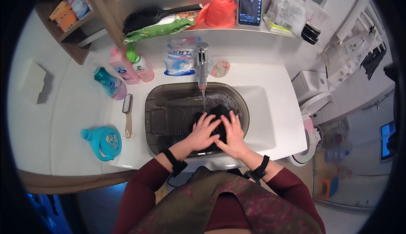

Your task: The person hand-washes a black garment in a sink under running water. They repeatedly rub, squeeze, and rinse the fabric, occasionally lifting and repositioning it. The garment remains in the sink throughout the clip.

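Observation:
A bunched black cloth (219, 112) lies wet in the right part of a dark see-through wash basin (149, 114), which has a ribbed washboard built into its floor. My left hand (203, 133) rests on the cloth's left and near side, fingers stretched and spread. From the right, my right hand (233, 137) presses on the same cloth, its fingers also apart. The thumbs come close together at the near side. Water runs in a thin stream from the chrome tap (202, 64) beside the cloth, and suds float at the basin's far right.
The basin sits in a white sink (264, 119). On the left counter are a scrub brush (127, 113), a teal jug (105, 143), a teal-capped bottle (111, 83), a pink bottle (124, 67) and a green-topped pump bottle (141, 67). A phone (249, 3) leans on the shelf above.

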A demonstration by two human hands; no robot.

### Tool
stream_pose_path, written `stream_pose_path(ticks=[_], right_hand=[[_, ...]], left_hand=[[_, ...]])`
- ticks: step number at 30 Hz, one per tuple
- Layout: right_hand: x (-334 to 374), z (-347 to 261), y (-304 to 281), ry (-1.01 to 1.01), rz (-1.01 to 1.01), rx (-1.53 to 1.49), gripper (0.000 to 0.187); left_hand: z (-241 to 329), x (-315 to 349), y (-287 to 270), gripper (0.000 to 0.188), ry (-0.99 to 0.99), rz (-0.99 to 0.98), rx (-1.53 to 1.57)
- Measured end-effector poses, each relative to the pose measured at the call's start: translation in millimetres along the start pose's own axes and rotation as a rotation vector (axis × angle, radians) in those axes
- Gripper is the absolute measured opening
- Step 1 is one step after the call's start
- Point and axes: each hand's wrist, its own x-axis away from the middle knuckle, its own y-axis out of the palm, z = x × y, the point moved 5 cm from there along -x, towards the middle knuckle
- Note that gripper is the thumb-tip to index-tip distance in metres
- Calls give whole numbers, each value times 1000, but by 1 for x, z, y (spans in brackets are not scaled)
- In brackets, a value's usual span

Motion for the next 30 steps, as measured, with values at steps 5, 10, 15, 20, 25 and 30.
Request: stream_pose_path(ticks=[5, 10, 15, 20, 25, 30], right_hand=[[14, 11, 14, 44, -147, 367, 88], [-2, 31, 42, 143, -254, 222, 96], [-30, 86, 60, 215, -391, 103, 95], [-68, 115, 67, 235, -519, 227, 91], [-107, 126, 71, 317, -684, 254, 70], [-149, 137, 78, 263, -563, 321, 48]], left_hand=[[4, 16, -3, 124, -58, -63, -184], [-11, 1, 2, 135, -178, -20, -287], [-18, -36, 21, 139, -300, -32, -353], [-31, -78, 25, 144, -416, -103, -368], [-44, -105, 20, 149, -546, -133, -326], [-57, -125, 17, 148, -671, -178, -225]])
